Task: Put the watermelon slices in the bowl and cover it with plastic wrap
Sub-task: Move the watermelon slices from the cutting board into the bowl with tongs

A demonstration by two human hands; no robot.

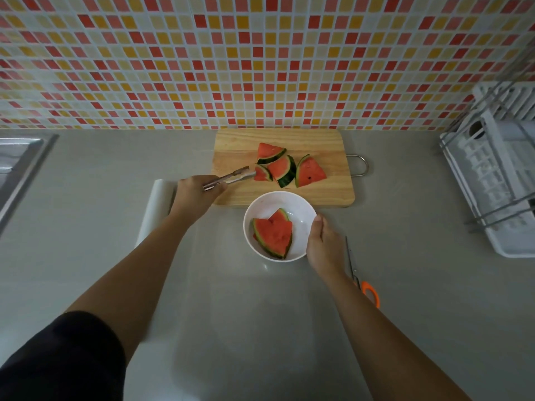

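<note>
Several watermelon slices (285, 167) lie on a wooden cutting board (237, 146) against the tiled wall. My left hand (195, 195) grips metal tongs (230, 178), whose tips touch a small slice (263, 173) at the left of the pile. In front of the board stands a white bowl (301, 209) holding watermelon slices (273, 234). My right hand (322, 244) clasps the bowl's right rim. A roll of plastic wrap (156, 208) lies on the counter, partly hidden behind my left forearm.
Orange-handled scissors (363, 280) lie on the grey counter right of my right arm. A white dish rack (498, 175) stands at the far right. A steel sink edge (20, 169) shows at the far left.
</note>
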